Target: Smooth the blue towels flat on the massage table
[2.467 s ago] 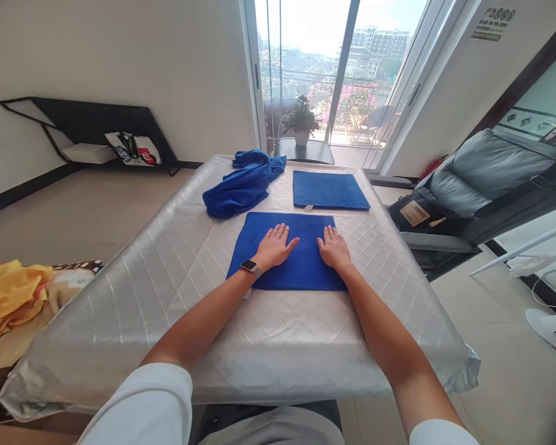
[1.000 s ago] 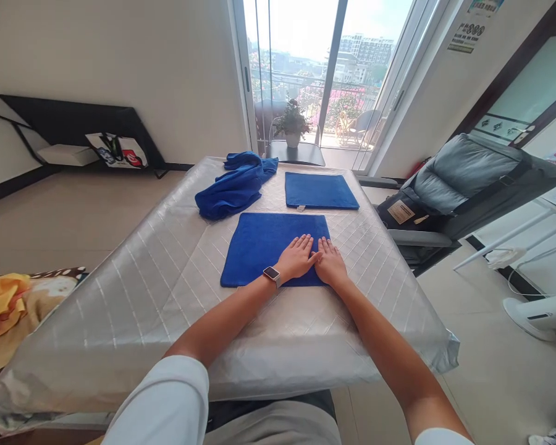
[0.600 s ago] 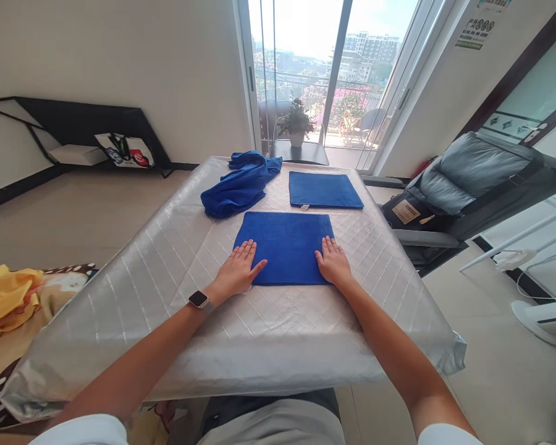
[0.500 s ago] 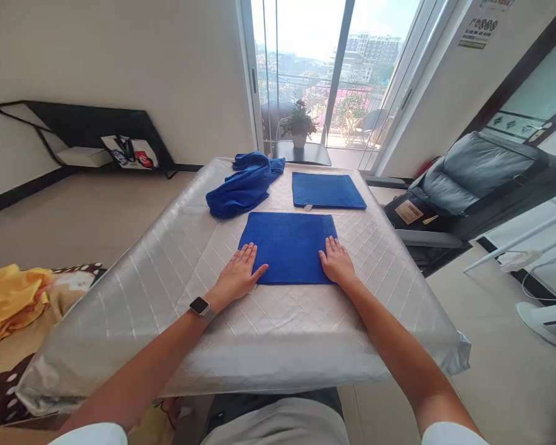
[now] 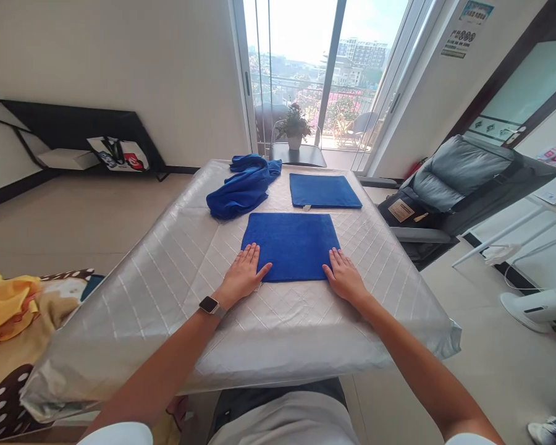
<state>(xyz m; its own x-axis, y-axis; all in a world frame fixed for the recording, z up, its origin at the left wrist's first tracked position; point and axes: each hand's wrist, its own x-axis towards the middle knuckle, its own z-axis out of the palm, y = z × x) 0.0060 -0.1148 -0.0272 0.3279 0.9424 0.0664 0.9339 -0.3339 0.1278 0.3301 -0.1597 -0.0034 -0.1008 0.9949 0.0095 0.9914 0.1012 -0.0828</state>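
A blue towel (image 5: 291, 247), folded into a flat rectangle, lies in front of me. My left hand (image 5: 246, 271) rests flat on its left edge, fingers stretched out and thumb apart. At the right edge, my right hand (image 5: 345, 274) lies flat with its fingertips at the towel's near right corner. Neither hand grips anything. Behind it sits a second folded blue towel (image 5: 325, 190) with a small white tag at its near edge. A crumpled blue towel (image 5: 243, 188) lies loosely heaped at the far left.
Silver quilted cloth covers the table (image 5: 185, 259). A grey reclining chair (image 5: 467, 179) with a dark bag stands right of it. Beyond the far edge, a potted plant (image 5: 295, 128) sits on a chair. Yellow cloth (image 5: 9, 303) lies at left.
My right hand has slid slightly outward and toward me, off most of the towel's right side. The left hand stays on the left edge. My view has turned a little to the right.
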